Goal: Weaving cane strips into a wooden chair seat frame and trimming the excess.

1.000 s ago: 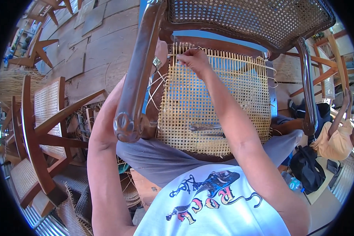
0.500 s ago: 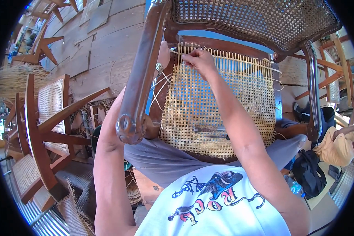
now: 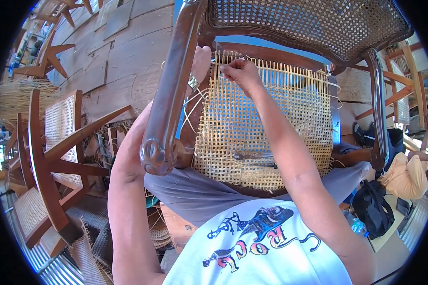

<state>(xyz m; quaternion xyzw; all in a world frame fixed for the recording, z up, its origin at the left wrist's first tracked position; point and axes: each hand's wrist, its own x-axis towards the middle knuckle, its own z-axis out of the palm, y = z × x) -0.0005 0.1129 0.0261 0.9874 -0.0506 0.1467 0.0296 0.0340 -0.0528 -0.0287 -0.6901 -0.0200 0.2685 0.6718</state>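
A tool (image 3: 253, 155) lies on the seat (image 3: 233, 118), which sits before the backrest (image 3: 299, 23) and between the armrests (image 3: 172, 95). The right hand (image 3: 243, 75) is at the seat's far left corner, the left hand (image 3: 202, 63) just left of it. Leftward is another chair (image 3: 39, 161); rightward, a bottle (image 3: 359, 228) beside a bag (image 3: 372, 209).

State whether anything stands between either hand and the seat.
Nothing visible does. The right hand is over the seat near its far-left corner; the left hand is beside the seat's left edge. The armrest hides part of the left forearm.
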